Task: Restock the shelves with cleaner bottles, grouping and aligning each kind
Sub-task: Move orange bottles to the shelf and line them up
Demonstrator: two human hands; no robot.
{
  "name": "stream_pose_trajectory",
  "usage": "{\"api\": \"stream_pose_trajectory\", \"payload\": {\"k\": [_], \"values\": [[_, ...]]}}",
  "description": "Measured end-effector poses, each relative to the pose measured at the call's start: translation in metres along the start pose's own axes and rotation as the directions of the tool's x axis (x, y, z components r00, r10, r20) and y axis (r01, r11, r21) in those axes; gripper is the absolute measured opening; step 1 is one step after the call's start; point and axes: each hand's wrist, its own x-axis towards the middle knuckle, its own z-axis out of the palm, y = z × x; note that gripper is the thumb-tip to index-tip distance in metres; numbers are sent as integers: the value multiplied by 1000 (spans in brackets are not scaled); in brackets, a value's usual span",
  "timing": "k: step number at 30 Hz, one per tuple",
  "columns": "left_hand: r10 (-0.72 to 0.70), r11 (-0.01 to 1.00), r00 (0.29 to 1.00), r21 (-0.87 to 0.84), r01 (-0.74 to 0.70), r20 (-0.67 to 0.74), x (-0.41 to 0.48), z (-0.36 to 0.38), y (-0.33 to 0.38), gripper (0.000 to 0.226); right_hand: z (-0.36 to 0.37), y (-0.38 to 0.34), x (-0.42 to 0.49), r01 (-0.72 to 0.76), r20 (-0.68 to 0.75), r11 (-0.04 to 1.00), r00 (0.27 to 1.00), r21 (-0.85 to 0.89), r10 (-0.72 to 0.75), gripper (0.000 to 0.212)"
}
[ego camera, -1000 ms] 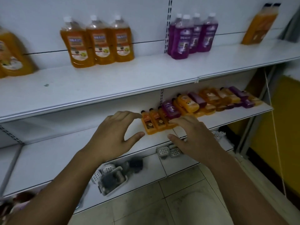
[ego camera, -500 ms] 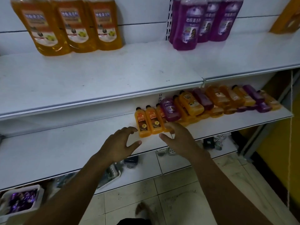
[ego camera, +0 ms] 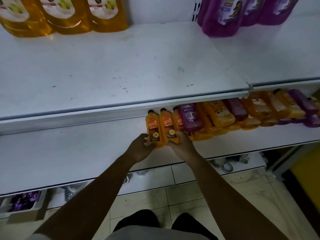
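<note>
- Hands: two — left hand (ego camera: 140,148) and right hand (ego camera: 180,144).
- Large orange bottles (ego camera: 67,16) on the upper shelf: three.
- Large purple bottles (ego camera: 223,16) there: at least three — the rest are cropped.
- Small orange bottles (ego camera: 153,127) at the row's left end: three.
- The mixed pile (ego camera: 256,110) beyond: too overlapped to count.

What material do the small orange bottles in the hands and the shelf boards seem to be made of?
Small orange bottles: probably translucent plastic, as the liquid colours the whole body; glossy printed labels, dark caps. The left hand and right hand each grip one at its base.
Shelf boards: likely painted sheet metal, given the thin folded front edge; matt white, scuffed and marked.
</note>
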Motion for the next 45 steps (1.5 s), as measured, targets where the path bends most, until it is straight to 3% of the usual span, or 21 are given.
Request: {"api": "stream_pose_trajectory", "payload": {"k": [4, 6, 8, 9, 11, 15, 18, 20, 22, 24, 26, 29, 31, 34, 37, 39, 42, 45], "values": [[-32, 997, 999, -72, 29, -41, 9, 12, -6, 62, 8, 23, 10, 63, 69, 998, 996, -21, -62, 78], [-86, 977, 994, -203, 71, -68, 13, 14, -6, 65, 11, 27, 14, 100, 42, 995, 994, -27, -99, 77], [-128, 939, 989, -331, 97, -72, 17, 18, -4, 53, 11, 24, 20, 94, 7, 995, 996, -18, -94, 69], [-127, 940, 989, -328, 95, -79, 17, 18, -2, 40, 10, 19, 23, 86, -8, 996, 996, -7, -86, 73], [-104, 963, 989, -258, 74, -105, 21, 19, -2, 41, 7, 13, 30, 52, 4, 998, 999, -18, -52, 82], [-108, 983, 992, -156, 97, -64, 25, 16, -8, 62, -4, 4, 27, 37, 205, 999, 978, -30, -30, 38], [-144, 979, 988, -154, 134, -62, 26, 15, -13, 58, -2, 16, 23, 75, 201, 996, 977, -53, -63, 47], [-159, 979, 985, -136, 149, -64, 26, 16, -17, 59, 4, 22, 21, 101, 171, 994, 981, -32, -94, 40], [-164, 977, 983, -149, 151, -80, 25, 15, -20, 63, 10, 25, 17, 79, 151, 994, 985, 70, -89, 31], [-161, 964, 982, -228, 134, -102, 23, 14, -20, 53, 16, 25, 13, -8, 101, 977, 995, 211, -13, 39], [-182, 933, 979, -331, 141, -96, 22, 13, -19, 39, 20, 25, 10, -20, 30, 965, 999, 262, 12, 52], [-202, 904, 977, -397, 159, -69, 23, 15, -19, 46, 22, 25, 8, -40, -10, 931, 999, 362, 47, 50], [-205, 882, 978, -439, 169, -37, 23, 17, -20, 59, 21, 22, 8, -85, 15, 907, 996, 413, 87, 53], [-176, 855, 984, -493, 158, 10, 22, 20, -20, 56, 16, 17, 11, -199, 137, 831, 979, 520, 149, 51], [-211, 663, 970, -712, 233, 121, 17, 15, -17, 49, 3, 14, 12, -354, 298, 694, 932, 626, 207, 41], [-176, 478, 959, -832, 281, 223, 11, 10, -17, 51, -7, 17, 8, -358, 366, 701, 919, 616, 148, 41], [-50, 516, 967, -822, 239, 250, -5, 6, -15, 61, -20, 18, -11, -305, 408, 747, 911, 591, 50, 52], [51, 575, 967, -799, 176, 250, -27, -2, 3, 68, -34, 8, -34, -242, 358, 751, 934, 614, 8, 58]]}}
